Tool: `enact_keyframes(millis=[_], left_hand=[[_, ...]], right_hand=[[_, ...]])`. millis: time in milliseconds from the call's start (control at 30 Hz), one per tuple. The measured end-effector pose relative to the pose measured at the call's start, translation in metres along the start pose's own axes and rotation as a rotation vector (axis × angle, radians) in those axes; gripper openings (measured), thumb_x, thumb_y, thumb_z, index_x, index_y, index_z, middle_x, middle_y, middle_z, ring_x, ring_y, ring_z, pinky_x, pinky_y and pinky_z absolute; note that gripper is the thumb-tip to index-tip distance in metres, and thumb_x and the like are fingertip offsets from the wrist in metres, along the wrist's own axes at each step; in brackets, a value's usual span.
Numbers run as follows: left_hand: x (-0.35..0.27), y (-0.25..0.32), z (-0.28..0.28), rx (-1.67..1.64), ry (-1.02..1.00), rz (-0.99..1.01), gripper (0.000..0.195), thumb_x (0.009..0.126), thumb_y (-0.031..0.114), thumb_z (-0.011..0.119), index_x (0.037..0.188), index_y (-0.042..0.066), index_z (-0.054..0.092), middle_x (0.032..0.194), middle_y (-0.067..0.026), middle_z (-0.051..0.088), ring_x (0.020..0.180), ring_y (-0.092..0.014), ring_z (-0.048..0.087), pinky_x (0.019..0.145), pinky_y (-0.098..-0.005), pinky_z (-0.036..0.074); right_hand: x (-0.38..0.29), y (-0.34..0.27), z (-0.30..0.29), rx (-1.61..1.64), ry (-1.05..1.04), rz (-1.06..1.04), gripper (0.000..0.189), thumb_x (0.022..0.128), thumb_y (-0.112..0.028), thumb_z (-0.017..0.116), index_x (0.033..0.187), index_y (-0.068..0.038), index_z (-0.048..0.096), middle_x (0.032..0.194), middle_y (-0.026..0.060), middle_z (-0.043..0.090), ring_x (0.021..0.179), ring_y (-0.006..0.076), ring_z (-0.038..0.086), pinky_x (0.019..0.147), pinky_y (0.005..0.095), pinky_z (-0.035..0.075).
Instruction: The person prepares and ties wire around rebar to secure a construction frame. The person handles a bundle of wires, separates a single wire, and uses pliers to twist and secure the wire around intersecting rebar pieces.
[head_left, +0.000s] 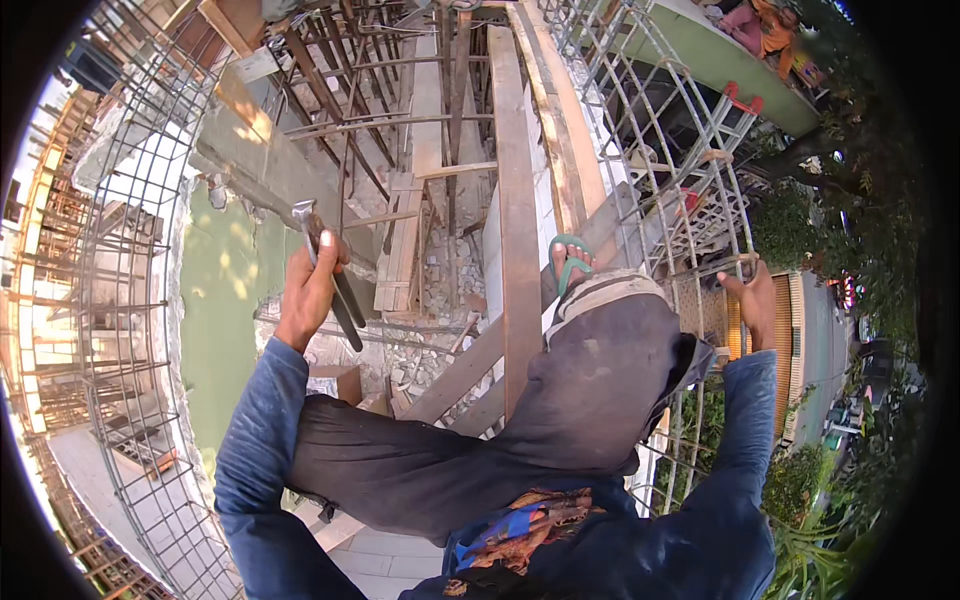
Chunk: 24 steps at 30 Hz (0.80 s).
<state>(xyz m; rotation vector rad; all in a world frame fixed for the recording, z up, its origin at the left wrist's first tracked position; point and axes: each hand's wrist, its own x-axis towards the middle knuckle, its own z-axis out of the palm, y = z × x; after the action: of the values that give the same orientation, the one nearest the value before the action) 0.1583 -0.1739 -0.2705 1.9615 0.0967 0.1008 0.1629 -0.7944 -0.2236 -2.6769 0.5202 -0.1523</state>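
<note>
My left hand (309, 289) grips a pair of end-cutting pincers (346, 306), their metal head pointing up and the dark handles hanging below the fist. At the right, my right hand (752, 296) is closed around a bar of a rebar cage (701, 172), near a tied joint. My foot in a green flip-flop (568, 264) rests on timber beside the cage. Between my hands a long wooden plank (517, 225) runs away from me.
Rubble (450, 274) lies far below the planks, among upright wooden props (459, 90). A second rebar cage (127, 300) stands at the left by a green wall (225, 285). An aluminium ladder (731, 127) leans at the upper right. People are at the top right and top left.
</note>
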Motion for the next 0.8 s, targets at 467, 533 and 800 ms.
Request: enact_keyframes(millis=[467, 533, 800], left_hand=[[0.039, -0.087, 0.029, 0.499, -0.199, -0.129, 0.053, 0.102, 0.044, 0.047, 0.073, 0.0, 0.055, 0.058, -0.0099, 0.051, 0.055, -0.024, 0.051, 0.054, -0.0408, 0.039], [0.045, -0.081, 0.047, 0.621, -0.25, -0.099, 0.052, 0.102, 0.044, 0.048, 0.077, 0.0, 0.059, 0.06, -0.0161, 0.056, 0.057, -0.033, 0.055, 0.056, -0.0454, 0.041], [0.093, -0.041, 0.088, 0.658, -0.177, 0.019, 0.044, 0.1, 0.038, 0.054, 0.077, 0.0, 0.056, 0.059, -0.0162, 0.053, 0.056, -0.032, 0.055, 0.056, -0.0431, 0.041]], right_hand=[[-0.005, -0.019, -0.007, -0.016, -0.054, 0.068, 0.066, 0.066, -0.032, 0.086, 0.11, 0.004, 0.053, 0.091, 0.0241, 0.067, 0.084, 0.0424, 0.067, 0.075, 0.0458, 0.05], [-0.001, -0.017, -0.004, -0.043, -0.085, 0.125, 0.064, 0.066, -0.031, 0.086, 0.107, 0.004, 0.052, 0.091, 0.0245, 0.067, 0.083, 0.0427, 0.067, 0.074, 0.0459, 0.05], [0.002, -0.01, -0.001, 0.033, -0.031, 0.121, 0.057, 0.068, -0.028, 0.084, 0.102, 0.0, 0.048, 0.081, 0.0204, 0.064, 0.077, 0.0452, 0.064, 0.068, 0.0484, 0.048]])
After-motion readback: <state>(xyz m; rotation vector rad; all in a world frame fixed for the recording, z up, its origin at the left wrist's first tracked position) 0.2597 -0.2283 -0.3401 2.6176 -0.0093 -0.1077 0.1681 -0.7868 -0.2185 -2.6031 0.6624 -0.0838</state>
